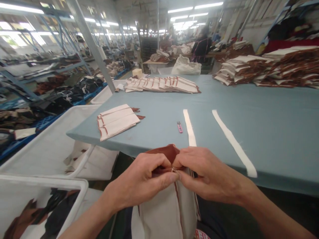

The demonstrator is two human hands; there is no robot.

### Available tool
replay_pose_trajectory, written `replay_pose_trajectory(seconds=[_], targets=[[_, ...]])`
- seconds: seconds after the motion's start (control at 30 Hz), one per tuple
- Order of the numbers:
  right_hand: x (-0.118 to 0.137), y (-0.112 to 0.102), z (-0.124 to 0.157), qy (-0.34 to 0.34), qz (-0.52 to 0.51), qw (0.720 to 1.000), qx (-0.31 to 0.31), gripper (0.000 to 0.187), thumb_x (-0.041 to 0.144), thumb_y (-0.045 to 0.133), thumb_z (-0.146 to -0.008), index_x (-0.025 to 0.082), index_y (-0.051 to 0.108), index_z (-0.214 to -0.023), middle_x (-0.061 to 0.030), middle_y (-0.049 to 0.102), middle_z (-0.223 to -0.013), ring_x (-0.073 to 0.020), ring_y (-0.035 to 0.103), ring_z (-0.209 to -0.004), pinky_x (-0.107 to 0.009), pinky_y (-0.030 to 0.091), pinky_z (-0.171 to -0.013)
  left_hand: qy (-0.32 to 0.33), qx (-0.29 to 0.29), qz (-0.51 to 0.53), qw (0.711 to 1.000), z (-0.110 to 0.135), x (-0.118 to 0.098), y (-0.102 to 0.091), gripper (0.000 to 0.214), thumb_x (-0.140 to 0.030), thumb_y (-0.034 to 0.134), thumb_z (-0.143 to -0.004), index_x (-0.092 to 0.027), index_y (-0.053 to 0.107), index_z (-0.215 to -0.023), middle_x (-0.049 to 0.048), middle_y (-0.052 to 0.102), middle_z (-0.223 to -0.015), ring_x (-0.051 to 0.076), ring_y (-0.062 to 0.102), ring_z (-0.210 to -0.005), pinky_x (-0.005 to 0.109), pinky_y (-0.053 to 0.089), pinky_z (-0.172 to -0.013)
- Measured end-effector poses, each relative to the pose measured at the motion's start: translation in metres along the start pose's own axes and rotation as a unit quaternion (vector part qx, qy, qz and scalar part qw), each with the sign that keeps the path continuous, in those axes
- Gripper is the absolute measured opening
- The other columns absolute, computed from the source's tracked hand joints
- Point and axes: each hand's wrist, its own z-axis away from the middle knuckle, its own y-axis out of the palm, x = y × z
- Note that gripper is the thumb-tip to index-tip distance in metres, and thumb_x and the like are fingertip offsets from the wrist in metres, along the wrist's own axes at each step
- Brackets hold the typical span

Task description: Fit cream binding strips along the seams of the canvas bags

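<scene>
A cream fabric piece (161,212) with brown edging and a brown inner side hangs upright in front of my body, below the table edge. My left hand (147,176) pinches its top edge between thumb and fingers. My right hand (201,172) pinches the same edge just beside it, the two thumbs almost meeting. A small shiny bit, perhaps metal, shows between the fingertips; I cannot make out what it is. Pink thread snips (179,127) lie on the table beyond my hands, beside a cream fabric strip (189,127).
On the blue-covered table (159,116) lie a second cream strip (234,142), a small stack of cream pieces (118,121), a fanned row (161,84) and high piles (271,66) at back right. White bins (84,186) stand at left by a metal post (92,43). A person (201,44) is farther back.
</scene>
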Motion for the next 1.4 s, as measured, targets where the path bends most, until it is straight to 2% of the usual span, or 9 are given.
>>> replay_pose_trajectory(seconds=[0.07,0.2,0.37,0.5,0.67,0.77,0.97,1.13,1.4], targets=[[-0.004,0.004,0.001,-0.002,-0.009,1.0,0.002,0.016,0.009,0.055,-0.086,0.019,0.059,-0.073,-0.0003,0.063,-0.07,-0.0144,0.051,-0.066,-0.027,0.034,-0.065,-0.02,-0.001,0.018,1.0,0.001,0.004,0.003,0.025,-0.027,0.066,-0.096,-0.016,0.06,-0.074,-0.0058,0.056,-0.068,0.008,0.045,-0.06,0.021,0.033,-0.056],[-0.011,0.011,0.002,-0.003,-0.05,0.999,0.01,0.017,0.013,0.055,-0.09,0.018,0.059,-0.074,0.0011,0.06,-0.068,-0.0131,0.05,-0.065,-0.026,0.033,-0.063,-0.022,0.024,0.025,0.999,0.004,0.008,0.002,0.022,-0.023,0.06,-0.098,-0.015,0.064,-0.079,-0.0044,0.061,-0.07,0.008,0.049,-0.061,0.02,0.035,-0.059],[-0.015,0.018,0.002,0.007,-0.072,0.997,0.018,0.017,0.012,0.054,-0.089,0.018,0.059,-0.074,0.0016,0.059,-0.068,-0.0129,0.048,-0.064,-0.026,0.033,-0.064,-0.02,0.02,-0.015,1.0,0.003,0.006,0.001,0.016,-0.011,0.059,-0.09,-0.015,0.063,-0.075,-0.0062,0.055,-0.063,0.007,0.044,-0.055,0.02,0.031,-0.054],[-0.015,0.02,0.002,0.002,-0.074,0.997,0.021,0.018,0.013,0.054,-0.09,0.018,0.058,-0.074,0.0017,0.059,-0.068,-0.0127,0.047,-0.065,-0.026,0.033,-0.065,-0.012,0.021,-0.042,0.999,0.003,0.002,-0.002,0.013,-0.008,0.061,-0.086,-0.016,0.065,-0.076,-0.0058,0.058,-0.063,0.007,0.047,-0.056,0.02,0.033,-0.055],[-0.013,0.022,0.003,0.011,-0.102,0.994,0.019,0.017,0.013,0.051,-0.089,0.018,0.057,-0.074,0.0029,0.058,-0.068,-0.012,0.046,-0.063,-0.027,0.034,-0.066,-0.034,0.04,0.011,0.999,0.005,0.003,-0.003,0.015,-0.011,0.06,-0.088,-0.016,0.063,-0.074,-0.0064,0.056,-0.062,0.007,0.046,-0.056,0.019,0.033,-0.054],[-0.013,0.025,0.002,0.015,-0.104,0.994,0.01,0.017,0.013,0.051,-0.089,0.019,0.056,-0.073,0.0022,0.059,-0.068,-0.0124,0.048,-0.064,-0.026,0.034,-0.066,-0.062,0.022,0.033,0.997,0.007,0.006,0.001,0.016,-0.009,0.06,-0.084,-0.016,0.058,-0.07,-0.0076,0.052,-0.062,0.006,0.041,-0.055,0.018,0.031,-0.051],[-0.008,0.027,-0.003,0.023,-0.048,0.999,0.005,0.018,0.011,0.053,-0.085,0.019,0.053,-0.07,0.0012,0.058,-0.067,-0.0129,0.048,-0.063,-0.026,0.031,-0.062,-0.036,-0.035,-0.057,0.997,0.01,0.006,0.008,0.013,-0.006,0.06,-0.079,-0.016,0.057,-0.071,-0.0081,0.05,-0.063,0.006,0.04,-0.057,0.02,0.029,-0.055],[-0.003,0.026,-0.005,0.023,-0.004,0.999,0.034,0.023,0.012,0.05,-0.089,0.02,0.048,-0.067,0.0003,0.058,-0.067,-0.0134,0.047,-0.063,-0.028,0.029,-0.062,-0.014,-0.013,-0.135,0.991,0.011,0.002,0.003,0.013,-0.004,0.054,-0.08,-0.016,0.054,-0.073,-0.0063,0.051,-0.066,0.008,0.042,-0.06,0.024,0.027,-0.058],[-0.002,0.029,-0.007,0.039,-0.105,0.992,0.052,0.02,0.013,0.055,-0.081,0.02,0.042,-0.067,0.0041,0.052,-0.064,-0.0103,0.043,-0.06,-0.026,0.025,-0.059,-0.077,0.017,0.11,0.991,0.013,0.011,0.007,0.017,-0.005,0.05,-0.07,-0.019,0.041,-0.067,-0.0087,0.039,-0.063,0.006,0.032,-0.055,0.02,0.024,-0.048]])
